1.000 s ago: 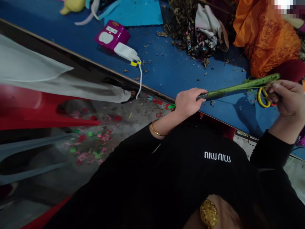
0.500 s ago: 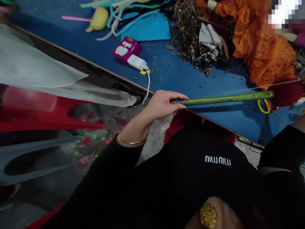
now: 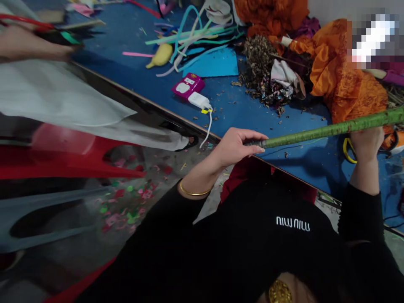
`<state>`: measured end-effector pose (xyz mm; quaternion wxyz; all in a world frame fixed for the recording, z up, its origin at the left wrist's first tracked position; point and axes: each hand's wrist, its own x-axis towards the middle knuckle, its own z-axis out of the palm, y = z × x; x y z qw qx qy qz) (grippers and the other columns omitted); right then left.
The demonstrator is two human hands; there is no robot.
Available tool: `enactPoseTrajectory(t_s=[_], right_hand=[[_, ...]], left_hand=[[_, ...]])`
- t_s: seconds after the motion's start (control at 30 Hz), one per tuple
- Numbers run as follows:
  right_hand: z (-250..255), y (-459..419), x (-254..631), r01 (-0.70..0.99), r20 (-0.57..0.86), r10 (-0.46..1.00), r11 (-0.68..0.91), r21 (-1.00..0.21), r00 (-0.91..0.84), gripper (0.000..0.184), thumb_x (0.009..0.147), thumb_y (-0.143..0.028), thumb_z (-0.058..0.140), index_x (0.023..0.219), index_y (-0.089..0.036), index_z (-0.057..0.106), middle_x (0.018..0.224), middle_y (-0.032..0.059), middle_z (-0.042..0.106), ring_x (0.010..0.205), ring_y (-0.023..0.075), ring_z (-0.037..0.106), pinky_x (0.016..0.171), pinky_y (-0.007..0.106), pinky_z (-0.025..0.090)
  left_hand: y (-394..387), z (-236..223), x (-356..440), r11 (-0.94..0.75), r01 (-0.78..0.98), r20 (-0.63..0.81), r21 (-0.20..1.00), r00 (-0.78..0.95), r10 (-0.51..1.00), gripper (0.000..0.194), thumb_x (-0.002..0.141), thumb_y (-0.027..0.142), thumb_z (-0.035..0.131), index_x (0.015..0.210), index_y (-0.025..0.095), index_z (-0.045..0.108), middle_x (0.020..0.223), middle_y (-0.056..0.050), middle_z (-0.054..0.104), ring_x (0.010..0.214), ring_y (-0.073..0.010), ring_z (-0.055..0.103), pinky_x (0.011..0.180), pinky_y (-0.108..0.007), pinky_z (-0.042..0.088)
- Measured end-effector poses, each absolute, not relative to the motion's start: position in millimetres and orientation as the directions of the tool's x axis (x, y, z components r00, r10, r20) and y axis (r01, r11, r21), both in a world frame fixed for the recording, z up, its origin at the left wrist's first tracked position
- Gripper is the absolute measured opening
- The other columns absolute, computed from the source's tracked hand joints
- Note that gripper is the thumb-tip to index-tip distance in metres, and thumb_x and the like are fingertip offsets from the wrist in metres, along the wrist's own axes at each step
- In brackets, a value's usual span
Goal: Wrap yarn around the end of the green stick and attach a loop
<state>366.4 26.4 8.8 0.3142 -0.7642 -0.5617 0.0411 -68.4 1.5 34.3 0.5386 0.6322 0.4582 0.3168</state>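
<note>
My left hand (image 3: 238,147) is closed around the dark grey-wrapped end of a long green stick (image 3: 315,134), over the table's near edge. The stick is wound with green thread and slants up to the right, its far end reaching the frame's right side. Behind and below that far part is my right hand (image 3: 368,143), closed, its fingers partly hidden by the stick. A thin green thread (image 3: 311,146) runs under the stick towards my right hand. Yellow-handled scissors (image 3: 347,152) lie on the table beside my right hand.
On the blue table (image 3: 252,115) are a purple charger (image 3: 189,87) with a white plug, coloured strips, a yellow balloon (image 3: 162,55), dried plant bits (image 3: 259,54) and orange cloth (image 3: 353,84). Another person's hand (image 3: 34,44) is at upper left. A red chair (image 3: 69,155) stands left; scraps litter the floor.
My right hand has come into view under the stick. The stick's far end has risen and swung towards the right edge. The thread, earlier above the stick, now runs below it.
</note>
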Motion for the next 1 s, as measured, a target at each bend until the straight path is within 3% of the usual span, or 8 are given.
enactPoseTrajectory(t_s=[0.07, 0.13, 0.23, 0.37, 0.57, 0.73, 0.87, 1.0], right_hand=[[9.3, 12.2, 333.4, 0.864, 0.377, 0.853, -0.154, -0.48, 0.361, 0.036, 0.078, -0.02, 0.076, 0.063, -0.025, 0.044, 0.078, 0.0115, 0.063, 0.091, 0.027, 0.062, 0.089, 0.044, 0.044], [8.9, -2.1, 295.9, 0.812, 0.345, 0.909, 0.011, -0.584, 0.236, 0.026, 0.081, -0.03, 0.074, 0.067, -0.023, 0.054, 0.084, 0.0106, 0.068, 0.099, 0.0288, 0.065, 0.101, 0.047, 0.047], [3.9, -17.4, 241.9, 0.557, 0.225, 0.974, 0.183, -0.81, 0.008, 0.025, 0.085, -0.045, 0.074, 0.079, -0.022, 0.066, 0.096, 0.0085, 0.074, 0.111, 0.0278, 0.068, 0.112, 0.05, 0.047], [-7.8, -23.8, 195.7, 0.204, 0.133, 0.982, 0.158, -0.966, -0.133, 0.034, 0.08, -0.05, 0.081, 0.098, -0.022, 0.074, 0.117, 0.0082, 0.076, 0.119, 0.0239, 0.069, 0.11, 0.04, 0.052], [-9.2, -35.8, 185.7, 0.317, 0.133, 0.99, 0.143, -0.937, -0.055, 0.036, 0.096, -0.046, 0.063, 0.071, -0.021, 0.071, 0.064, 0.0008, 0.066, 0.06, 0.0141, 0.059, 0.065, 0.03, 0.05], [0.0, -61.6, 187.8, 0.377, 0.387, 0.922, 0.363, -0.852, -0.013, 0.025, 0.099, -0.035, 0.061, 0.079, -0.026, 0.072, 0.081, 0.0032, 0.067, 0.082, 0.0197, 0.067, 0.081, 0.038, 0.055], [0.7, -65.8, 179.1, 0.185, 0.479, 0.876, 0.462, -0.867, 0.057, 0.022, 0.099, -0.037, 0.061, 0.082, -0.028, 0.072, 0.104, 0.0064, 0.071, 0.114, 0.0266, 0.069, 0.104, 0.05, 0.054], [-2.8, -51.3, 167.1, -0.18, 0.363, 0.926, 0.376, -0.909, 0.102, 0.034, 0.1, -0.046, 0.058, 0.073, -0.026, 0.058, 0.072, 0.0014, 0.059, 0.075, 0.0203, 0.068, 0.096, 0.049, 0.058]], left_hand=[[3.0, 34.6, -57.7, 0.001, 0.195, -0.075, 0.981, 0.373, 0.925, 0.035, 0.068, 0.028, 0.083, 0.1, 0.016, 0.085, 0.088, -0.006, 0.08, 0.073, -0.0156, 0.067, 0.07, -0.028, 0.055], [4.3, 34.2, -47.0, 0.017, 0.171, -0.082, 0.985, 0.379, 0.922, 0.036, 0.069, 0.027, 0.082, 0.103, 0.015, 0.085, 0.082, -0.005, 0.078, 0.066, -0.0132, 0.062, 0.066, -0.027, 0.052], [5.0, 32.6, -32.0, 0.068, 0.14, -0.119, 0.988, 0.397, 0.91, 0.038, 0.073, 0.026, 0.08, 0.108, 0.013, 0.084, 0.07, -0.002, 0.073, 0.056, -0.0103, 0.054, 0.058, -0.026, 0.046], [5.1, 29.0, -19.6, 0.102, 0.093, -0.132, 0.99, 0.425, 0.895, 0.039, 0.073, 0.024, 0.078, 0.111, 0.014, 0.083, 0.066, 0.0, 0.07, 0.052, -0.0091, 0.051, 0.054, -0.025, 0.043], [7.0, 24.0, -19.9, 0.034, 0.141, -0.089, 0.989, 0.405, 0.91, 0.039, 0.073, 0.025, 0.08, 0.11, 0.012, 0.084, 0.079, -0.004, 0.077, 0.061, -0.0116, 0.06, 0.061, -0.026, 0.049], [9.2, 22.4, -20.4, 0.004, 0.157, -0.062, 0.988, 0.371, 0.927, 0.035, 0.074, 0.024, 0.081, 0.108, 0.014, 0.084, 0.102, -0.008, 0.083, 0.086, -0.0197, 0.073, 0.078, -0.031, 0.057], [10.5, 17.8, -15.6, -0.014, 0.186, -0.052, 0.983, 0.348, 0.936, 0.031, 0.076, 0.022, 0.081, 0.106, 0.015, 0.084, 0.107, -0.008, 0.083, 0.098, -0.024, 0.075, 0.086, -0.034, 0.059], [9.7, 11.5, -8.2, -0.071, 0.259, -0.023, 0.963, 0.343, 0.939, 0.028, 0.079, 0.02, 0.08, 0.106, 0.017, 0.084, 0.108, -0.008, 0.084, 0.1, -0.0242, 0.077, 0.092, -0.035, 0.058]])
